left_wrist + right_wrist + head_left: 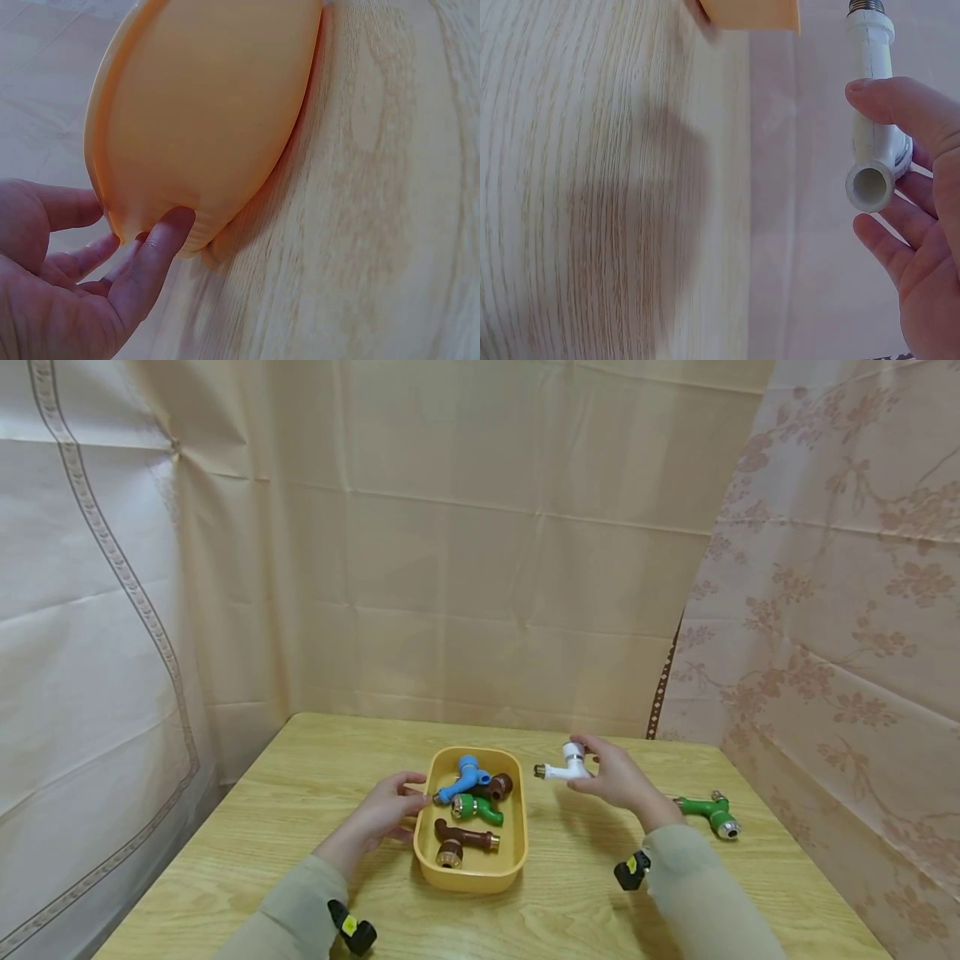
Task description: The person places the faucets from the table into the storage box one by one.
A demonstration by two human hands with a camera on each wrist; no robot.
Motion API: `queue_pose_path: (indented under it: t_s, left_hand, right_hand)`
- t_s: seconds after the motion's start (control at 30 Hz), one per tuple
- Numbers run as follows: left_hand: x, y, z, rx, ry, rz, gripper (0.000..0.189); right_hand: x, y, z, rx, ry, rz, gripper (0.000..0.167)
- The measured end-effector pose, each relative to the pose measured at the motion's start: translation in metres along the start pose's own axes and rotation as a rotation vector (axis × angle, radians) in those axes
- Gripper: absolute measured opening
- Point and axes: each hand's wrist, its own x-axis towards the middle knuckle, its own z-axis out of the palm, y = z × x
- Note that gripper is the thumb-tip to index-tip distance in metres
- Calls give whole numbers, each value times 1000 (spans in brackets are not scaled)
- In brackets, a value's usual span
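My right hand [617, 774] grips a white tap [576, 767] above the table, right of the yellow plastic bin [471, 883]. Its brass threaded end points left, toward the bin. In the right wrist view the thumb lies across the tap's white body [872, 139], with the open spout facing the camera. My left hand [386, 810] is at the bin's left side, its loosely bent fingers touching the outer wall [202, 97]. Inside the bin lie a blue tap [459, 782], a green tap [480, 810], a brown tap [467, 837] and another brown tap [501, 787] partly covered.
Another green tap [712, 812] lies on the wooden table [300, 793], to the right of my right forearm. Beige curtains [480, 568] hang behind the table, and a flowered curtain [847, 652] hangs along its right side.
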Motion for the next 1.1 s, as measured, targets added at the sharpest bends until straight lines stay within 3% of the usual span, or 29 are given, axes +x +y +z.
queue_pose_path:
  t_s: [1.1]
  left_hand:
    - [-1, 2, 0, -16, -13, 2, 47]
  right_hand:
    - [13, -41, 21, -10, -48, -104, 73]
